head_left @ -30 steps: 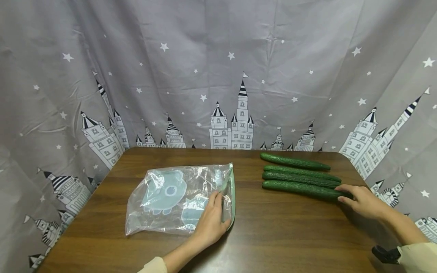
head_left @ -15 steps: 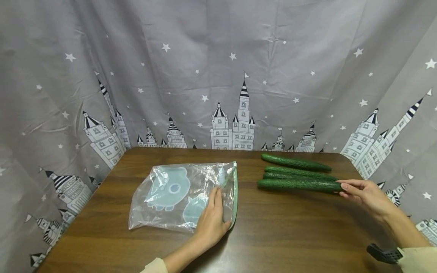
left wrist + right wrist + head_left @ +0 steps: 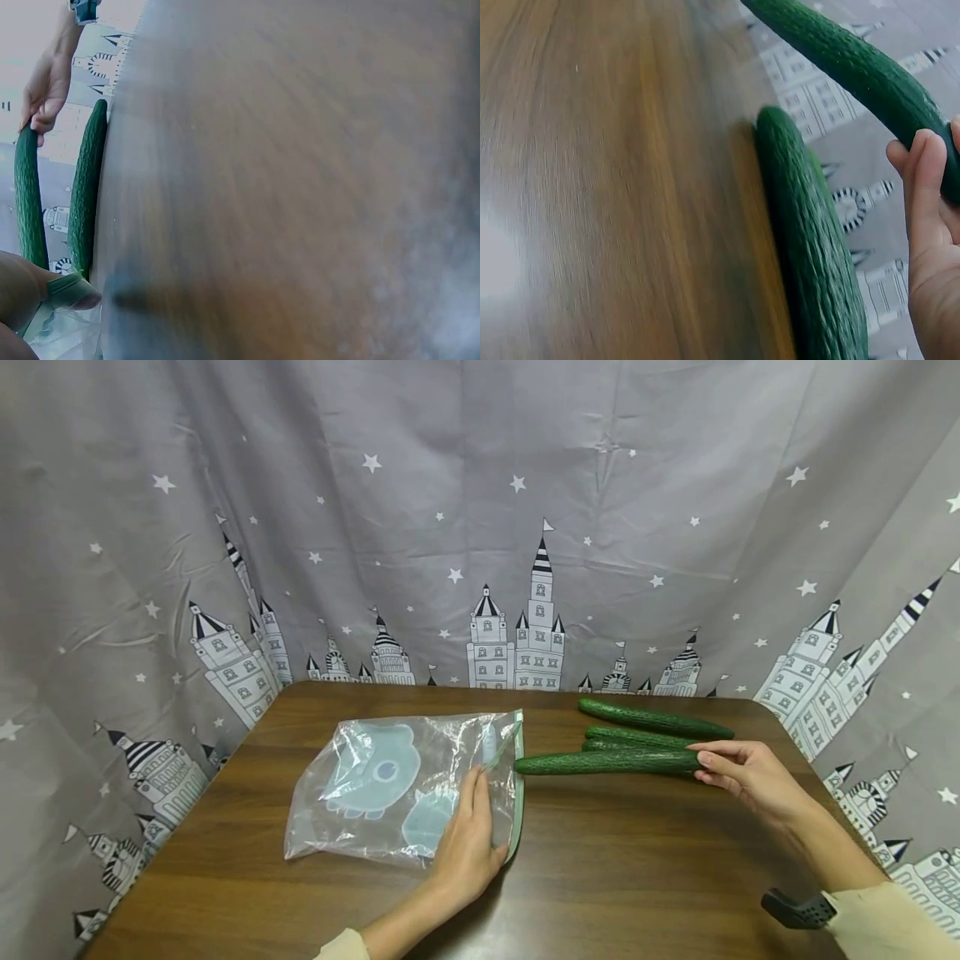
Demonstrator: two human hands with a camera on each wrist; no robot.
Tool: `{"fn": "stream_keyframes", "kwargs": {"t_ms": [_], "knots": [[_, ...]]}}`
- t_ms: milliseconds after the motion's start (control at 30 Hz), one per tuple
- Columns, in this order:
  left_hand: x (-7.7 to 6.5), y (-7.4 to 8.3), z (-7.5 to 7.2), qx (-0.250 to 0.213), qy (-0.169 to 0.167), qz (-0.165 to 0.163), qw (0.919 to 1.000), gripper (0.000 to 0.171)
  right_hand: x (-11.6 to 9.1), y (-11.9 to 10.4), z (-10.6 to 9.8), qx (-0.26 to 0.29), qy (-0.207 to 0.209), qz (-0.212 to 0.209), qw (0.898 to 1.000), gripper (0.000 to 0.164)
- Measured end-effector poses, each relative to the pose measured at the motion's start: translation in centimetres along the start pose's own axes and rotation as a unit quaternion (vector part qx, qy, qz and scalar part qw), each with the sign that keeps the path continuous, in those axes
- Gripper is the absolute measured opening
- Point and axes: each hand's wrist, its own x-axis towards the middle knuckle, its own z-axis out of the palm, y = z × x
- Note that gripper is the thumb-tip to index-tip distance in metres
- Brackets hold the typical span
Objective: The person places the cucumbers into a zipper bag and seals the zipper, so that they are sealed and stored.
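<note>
My right hand [image 3: 750, 777] pinches one end of a long green cucumber [image 3: 600, 763] between thumb and fingers. The right wrist view shows this cucumber [image 3: 855, 67] raised above the wooden table. Its far tip meets the green-edged mouth of a clear plastic zip bag [image 3: 427, 752], which lies flat with pale blue animal prints. My left hand [image 3: 465, 847] grips the bag at its mouth; in the left wrist view the green rim bends around the thumb [image 3: 84, 298]. The other fingers are mostly hidden there.
Behind the held cucumber, more cucumbers lie on the table, one [image 3: 652, 717] at the back and others [image 3: 637, 737] partly covered in this view. A grey curtain [image 3: 420, 527] with castles and stars hangs along the table's far edge [image 3: 420, 686].
My right hand has lifted the nearest cucumber off the table and carried it left, bringing its tip to the bag's mouth. The left hand stays at the bag, which has shifted slightly.
</note>
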Motion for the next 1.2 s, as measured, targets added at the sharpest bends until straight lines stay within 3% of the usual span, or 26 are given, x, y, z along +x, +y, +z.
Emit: {"fn": "stream_keyframes", "kwargs": {"t_ms": [133,267,400,600,867,1200], "knots": [[0.0,0.1,0.0,-0.005,0.005,0.006,1.0000,0.114,1.1,0.3,1.7,-0.035,0.014,0.018,0.999,0.025],[0.0,0.3,0.1,-0.004,0.006,0.007,0.9999,0.116,2.3,0.8,3.2,-0.053,0.023,0.031,0.998,0.035],[0.0,0.5,0.2,0.001,0.004,0.005,1.0000,0.117,3.2,1.4,4.5,-0.049,0.030,0.037,0.998,0.043],[0.2,0.4,0.1,0.015,0.023,0.005,0.9996,0.117,4.0,2.2,6.0,-0.022,0.040,0.036,0.998,0.035],[0.4,0.0,0.1,0.017,0.025,0.001,0.9995,0.119,4.3,2.8,6.6,0.006,0.033,0.030,0.999,0.023],[0.3,0.2,0.4,0.014,0.032,0.017,0.9993,0.121,4.3,3.0,6.6,-0.001,0.044,0.036,0.998,0.023]]}}
